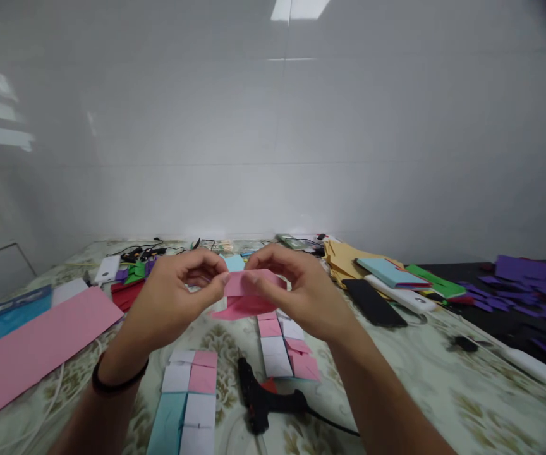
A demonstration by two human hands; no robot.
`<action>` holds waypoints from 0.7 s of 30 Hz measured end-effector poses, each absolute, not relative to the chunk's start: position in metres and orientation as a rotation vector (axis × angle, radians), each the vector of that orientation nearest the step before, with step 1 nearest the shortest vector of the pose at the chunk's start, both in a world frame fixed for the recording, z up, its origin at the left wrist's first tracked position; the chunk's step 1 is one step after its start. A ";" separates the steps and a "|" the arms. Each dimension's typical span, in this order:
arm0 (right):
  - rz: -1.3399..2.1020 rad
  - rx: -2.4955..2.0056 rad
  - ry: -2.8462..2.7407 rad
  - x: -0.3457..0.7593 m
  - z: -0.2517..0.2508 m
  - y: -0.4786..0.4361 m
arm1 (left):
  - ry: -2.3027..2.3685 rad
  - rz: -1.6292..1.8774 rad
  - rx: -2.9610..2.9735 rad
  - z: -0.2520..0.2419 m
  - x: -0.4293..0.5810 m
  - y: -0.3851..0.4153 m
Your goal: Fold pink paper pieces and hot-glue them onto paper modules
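Observation:
A folded piece of pink paper (242, 304) is held up in front of me between both hands. My left hand (185, 291) pinches its left edge between thumb and fingers. On the other side my right hand (296, 287) grips it, thumb on the near face and fingers behind. Below lies a black glue gun (266, 398), its nozzle pointing away from me. A strip of joined white, pink and blue paper squares (200, 376) rests to its left. Another strip of white and pink squares (275, 355) lies beyond it, partly hidden by the right hand.
A long pink sheet (40, 347) and a blue packet (10, 319) lie at left. Yellow paper (356, 256), a black phone (372, 302) and a light-blue stack (391, 273) sit at right. Purple pieces (533, 284) cover a black surface. Cables run across the patterned tablecloth.

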State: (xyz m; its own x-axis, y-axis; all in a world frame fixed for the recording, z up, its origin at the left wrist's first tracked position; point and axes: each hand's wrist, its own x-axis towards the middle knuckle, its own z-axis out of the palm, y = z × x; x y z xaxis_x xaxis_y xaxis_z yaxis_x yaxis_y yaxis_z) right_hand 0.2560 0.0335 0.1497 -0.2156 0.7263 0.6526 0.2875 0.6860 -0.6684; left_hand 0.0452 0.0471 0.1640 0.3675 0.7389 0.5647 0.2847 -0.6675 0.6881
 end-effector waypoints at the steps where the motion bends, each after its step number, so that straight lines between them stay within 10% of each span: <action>1: 0.482 -0.816 -1.815 0.255 0.150 0.033 | 0.871 1.237 2.172 0.164 0.047 0.047; 21: 0.553 -0.770 -1.632 0.253 0.147 0.035 | 0.748 1.150 2.161 0.164 0.039 0.053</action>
